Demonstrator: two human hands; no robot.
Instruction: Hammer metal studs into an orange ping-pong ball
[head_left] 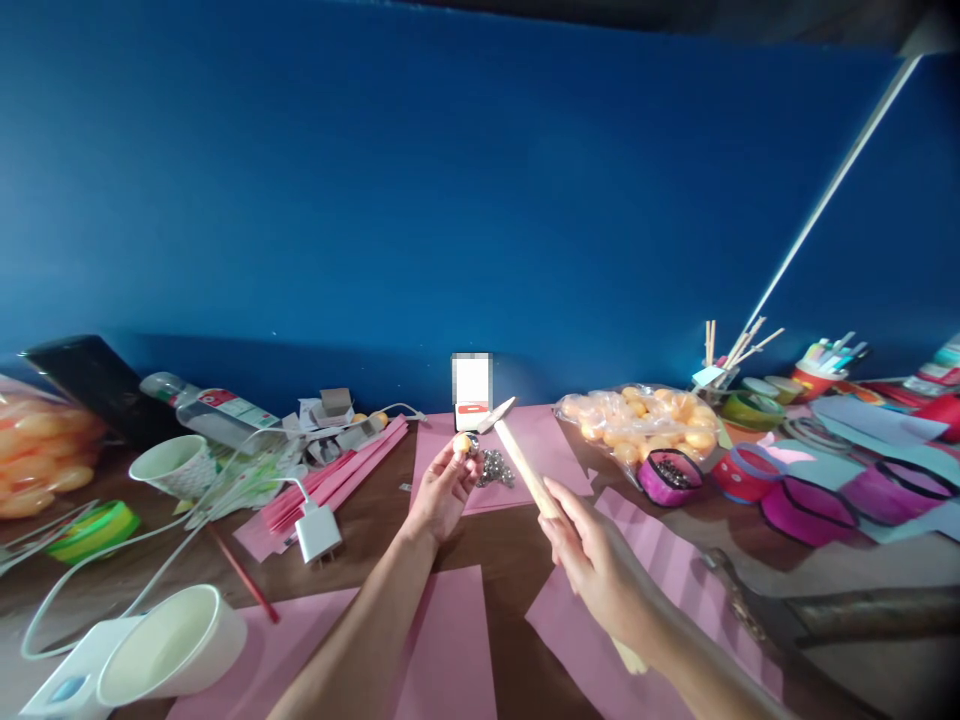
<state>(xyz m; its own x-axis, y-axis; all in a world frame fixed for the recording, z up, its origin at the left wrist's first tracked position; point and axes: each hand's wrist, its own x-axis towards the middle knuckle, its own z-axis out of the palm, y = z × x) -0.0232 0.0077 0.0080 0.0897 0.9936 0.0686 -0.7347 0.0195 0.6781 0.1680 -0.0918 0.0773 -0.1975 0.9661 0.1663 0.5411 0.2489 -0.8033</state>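
In my left hand [444,490], closed in a pinch, is a small yellow-orange ball [464,445]; a dark shiny bit shows beside it. My right hand [581,535] is wrapped round the pale wooden handle of a hammer [521,462]. Its narrow head [496,414] is raised just right of the ball, apart from it. Just right of my left fingers, a heap of small shiny metal pieces [496,470] lies on pink paper [544,450]. Behind the ball, a phone [472,385] with a lit screen leans upright near the blue wall.
A clear bag of orange balls [637,415] lies right of the paper, near a purple fabric ring [669,478] containing small metal pieces. A second hammer [862,612] rests at right. To the left are a paper cup [176,640], a white charger [318,530] and loose cables.
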